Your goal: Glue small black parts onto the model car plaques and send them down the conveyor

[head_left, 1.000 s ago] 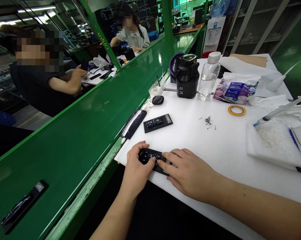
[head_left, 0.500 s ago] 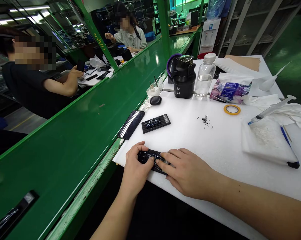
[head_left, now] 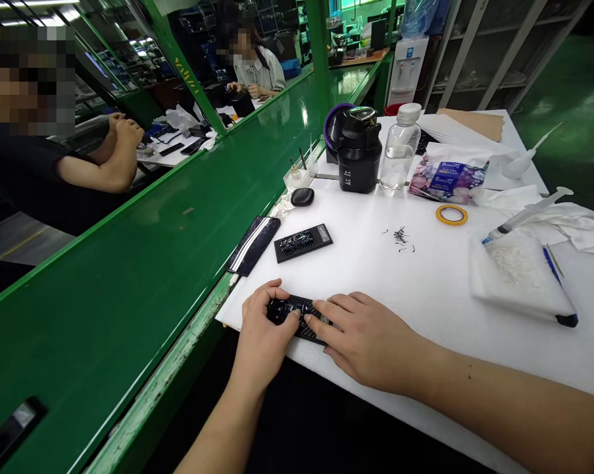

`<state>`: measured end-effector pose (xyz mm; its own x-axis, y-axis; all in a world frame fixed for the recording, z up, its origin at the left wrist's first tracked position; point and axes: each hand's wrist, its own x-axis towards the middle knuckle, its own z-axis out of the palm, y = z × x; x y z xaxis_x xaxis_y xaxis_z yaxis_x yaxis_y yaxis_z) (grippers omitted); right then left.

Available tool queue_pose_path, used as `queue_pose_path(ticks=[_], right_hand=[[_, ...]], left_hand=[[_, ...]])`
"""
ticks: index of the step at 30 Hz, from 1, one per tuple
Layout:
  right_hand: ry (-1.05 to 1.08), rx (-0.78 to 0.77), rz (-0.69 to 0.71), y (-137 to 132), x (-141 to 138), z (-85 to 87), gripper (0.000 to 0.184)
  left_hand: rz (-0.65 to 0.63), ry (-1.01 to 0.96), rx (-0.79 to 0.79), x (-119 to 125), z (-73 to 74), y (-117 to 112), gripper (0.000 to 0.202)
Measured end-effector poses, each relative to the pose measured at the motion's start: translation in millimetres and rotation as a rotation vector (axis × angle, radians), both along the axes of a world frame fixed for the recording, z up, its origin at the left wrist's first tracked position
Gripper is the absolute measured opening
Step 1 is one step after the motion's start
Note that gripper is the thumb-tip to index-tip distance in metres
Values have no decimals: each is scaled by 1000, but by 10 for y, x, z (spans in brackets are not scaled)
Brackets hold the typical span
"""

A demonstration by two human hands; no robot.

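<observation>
A black rectangular plate (head_left: 306, 329) with a woven-looking pattern and a glossy raised black part (head_left: 283, 308) lies at the near edge of the white table. Around its left end curls my left hand (head_left: 267, 329), thumb on the glossy part and fingers at the far side. My right hand (head_left: 360, 336) grips the right end, its fingertips pressed onto the top. Both hands partly cover the plate. Just beyond them sits a similar black plate (head_left: 321, 234) with a pale label at one end and a shiny raised middle.
A dark phone (head_left: 254, 245) lies by the green conveyor (head_left: 143, 263). Black scraps (head_left: 400, 237), yellow tape (head_left: 451, 214), a syringe (head_left: 528, 214) and a white pad (head_left: 518, 280) are on the table (head_left: 375, 270). Behind stand a black jug (head_left: 360, 155) and clear bottle (head_left: 399, 155). Co-workers sit across.
My hands keep their hold on the plate with hardly any shift. The view has turned slightly. Another plate on the conveyor has slid toward the lower left. The near co-worker's hands have come together.
</observation>
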<state>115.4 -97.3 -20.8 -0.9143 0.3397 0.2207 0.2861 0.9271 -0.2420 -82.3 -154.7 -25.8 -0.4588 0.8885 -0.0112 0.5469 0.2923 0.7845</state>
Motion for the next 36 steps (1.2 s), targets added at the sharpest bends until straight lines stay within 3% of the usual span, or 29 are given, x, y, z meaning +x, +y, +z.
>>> queue_pose_path(ticks=[18, 23, 29, 36], right_hand=[[-12, -13, 9, 10, 3, 12, 41], [-21, -39, -26, -20, -32, 31, 52], [-68, 28, -58, -82, -79, 37, 55], [-110, 125, -92, -135, -150, 18, 56]], left_hand=[[2, -8, -6, 1, 16, 4, 20], [3, 3, -3, 12, -1, -18, 22], [10, 66, 151, 67, -81, -101, 32], [7, -23, 64, -1, -56, -57, 35]])
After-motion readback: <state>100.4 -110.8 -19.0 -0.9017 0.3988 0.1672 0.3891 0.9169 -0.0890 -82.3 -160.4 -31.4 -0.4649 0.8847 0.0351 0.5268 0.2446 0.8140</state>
